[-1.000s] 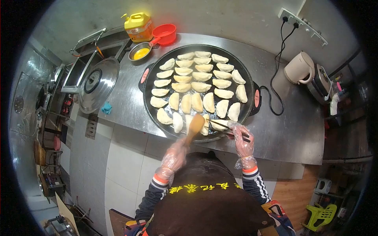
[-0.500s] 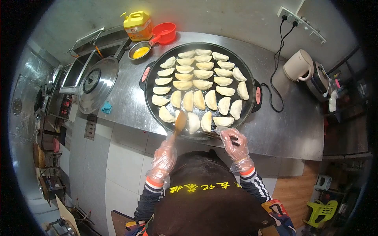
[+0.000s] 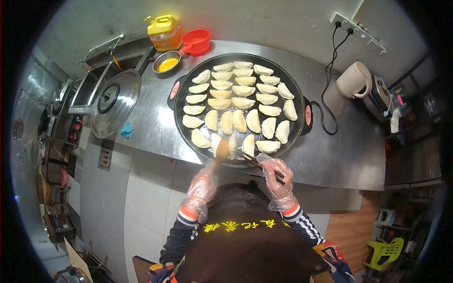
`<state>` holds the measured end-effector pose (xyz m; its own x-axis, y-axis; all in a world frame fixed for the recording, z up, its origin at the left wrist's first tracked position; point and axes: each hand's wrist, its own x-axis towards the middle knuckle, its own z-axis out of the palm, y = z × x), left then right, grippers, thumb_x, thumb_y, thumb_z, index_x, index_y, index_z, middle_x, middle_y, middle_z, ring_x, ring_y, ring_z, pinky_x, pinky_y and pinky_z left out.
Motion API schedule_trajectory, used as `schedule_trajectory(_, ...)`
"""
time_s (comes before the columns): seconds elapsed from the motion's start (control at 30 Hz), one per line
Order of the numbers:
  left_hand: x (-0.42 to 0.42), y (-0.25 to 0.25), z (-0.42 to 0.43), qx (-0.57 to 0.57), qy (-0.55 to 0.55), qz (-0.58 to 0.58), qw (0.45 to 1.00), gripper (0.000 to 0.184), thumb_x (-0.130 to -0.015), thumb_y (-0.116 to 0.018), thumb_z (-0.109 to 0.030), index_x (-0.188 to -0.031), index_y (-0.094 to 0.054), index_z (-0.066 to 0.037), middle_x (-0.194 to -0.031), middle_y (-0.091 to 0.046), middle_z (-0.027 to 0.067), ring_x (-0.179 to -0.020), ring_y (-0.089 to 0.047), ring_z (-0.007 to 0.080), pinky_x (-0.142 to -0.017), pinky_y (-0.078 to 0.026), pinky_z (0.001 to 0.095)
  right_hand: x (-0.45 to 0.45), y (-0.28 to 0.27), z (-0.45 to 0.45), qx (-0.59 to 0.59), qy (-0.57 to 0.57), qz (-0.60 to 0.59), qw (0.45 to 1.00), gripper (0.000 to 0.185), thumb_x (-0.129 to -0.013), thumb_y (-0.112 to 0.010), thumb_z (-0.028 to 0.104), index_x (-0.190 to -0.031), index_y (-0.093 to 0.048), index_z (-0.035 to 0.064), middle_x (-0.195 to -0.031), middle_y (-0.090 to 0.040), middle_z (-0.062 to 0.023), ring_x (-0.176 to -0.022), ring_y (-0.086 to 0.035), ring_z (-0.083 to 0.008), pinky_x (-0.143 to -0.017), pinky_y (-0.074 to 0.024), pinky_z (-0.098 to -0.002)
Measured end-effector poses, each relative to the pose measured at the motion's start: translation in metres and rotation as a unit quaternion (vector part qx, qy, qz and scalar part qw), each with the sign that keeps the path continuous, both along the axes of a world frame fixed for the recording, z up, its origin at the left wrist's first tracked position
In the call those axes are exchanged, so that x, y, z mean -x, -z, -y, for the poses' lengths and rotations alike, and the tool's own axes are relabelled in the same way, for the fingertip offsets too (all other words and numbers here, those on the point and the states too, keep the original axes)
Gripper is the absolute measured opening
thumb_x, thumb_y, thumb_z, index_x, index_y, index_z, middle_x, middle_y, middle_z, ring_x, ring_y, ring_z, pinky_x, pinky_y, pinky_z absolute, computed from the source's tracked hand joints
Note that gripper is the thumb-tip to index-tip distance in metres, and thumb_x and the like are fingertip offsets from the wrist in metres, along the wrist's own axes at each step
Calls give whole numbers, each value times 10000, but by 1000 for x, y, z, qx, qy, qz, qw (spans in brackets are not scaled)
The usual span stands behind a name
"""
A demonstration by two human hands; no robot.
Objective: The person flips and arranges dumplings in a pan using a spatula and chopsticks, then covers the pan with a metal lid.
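Nearest the head camera, I saw a dark brown apron [image 3: 255, 250] with yellow lettering, flanked by two sleeves [image 3: 304, 224] ending in orange-and-white cuffs. Both hands wore clear plastic gloves.

I logged the left hand [image 3: 200, 187] as curled around the handle of a wooden spatula [image 3: 222, 153] at the near edge of the pan. The spatula's blade, motion-blurred, overlapped two dumplings in the nearest row; I could not tell whether it pressed on them.

I logged the right hand [image 3: 277, 178] as pinching a pair of dark chopsticks [image 3: 257, 164], their tips angled leftward over the near rim beside an upright-lying dumpling [image 3: 248, 145]. Contact there was unclear to me.

The large black round pan [image 3: 296, 128] stood on the steel counter [image 3: 335, 162]. Inside it I noted pale, half-moon dumplings [image 3: 219, 104] in rows, the near ones mostly pointing toward the person, the central far ones crosswise.

Left of the pan lay a teal cloth [image 3: 126, 130] and a domed lid [image 3: 118, 101]. Farther back were a metal dish of yellow liquid [image 3: 167, 63], a red plastic basin [image 3: 198, 40] and a yellow jug [image 3: 165, 33]; at far right, a cream kettle [image 3: 351, 79].
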<state>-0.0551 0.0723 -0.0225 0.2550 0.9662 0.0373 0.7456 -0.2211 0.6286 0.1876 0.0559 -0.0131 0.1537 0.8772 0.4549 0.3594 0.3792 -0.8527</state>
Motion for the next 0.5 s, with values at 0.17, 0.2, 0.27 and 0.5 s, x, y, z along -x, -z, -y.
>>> schedule_trajectory(0.17, 6, -7, -5, -12, 31, -36, 999, 300, -865, -500, 18, -1158, -566, 15, -889, -618, 179, -797, -618, 290, -709, -473, 348, -1, 8, -7, 32, -13, -42, 998, 89, -900, -607, 42, -904, -668, -21, -860, -645, -70, -753, -635, -132, -657, -496, -247)
schedule_trajectory(0.2, 7, -9, -5, -37, 27, -31, 998, 292, -872, -493, 17, -1154, -567, 17, -892, -621, 174, -798, -620, 284, -711, -475, 347, -2, 14, -11, 46, -8, -58, 997, 98, -907, -602, 50, -907, -669, -23, -868, -645, -66, -761, -639, -130, -664, -503, -245)
schedule_trajectory(0.27, 18, 3, -1, 28, -44, 5, 999, 283, -883, -486, 8, -1154, -566, 25, -892, -629, 177, -804, -626, 288, -718, -479, 345, -12, 25, -12, 61, 28, -77, 995, 175, -941, -564, 99, -925, -664, -43, -929, -635, -85, -783, -657, -153, -696, -551, -265)
schedule_trajectory(0.5, 17, -2, -2, 1, -32, 148, 988, 329, -893, -475, -15, -1211, -552, 20, -924, -642, 158, -812, -632, 244, -726, -494, 333, -22, 60, -39, 120, 40, -93, 988, 215, -955, -555, 143, -958, -665, -41, -937, -628, -77, -782, -657, -159, -663, -560, -271)
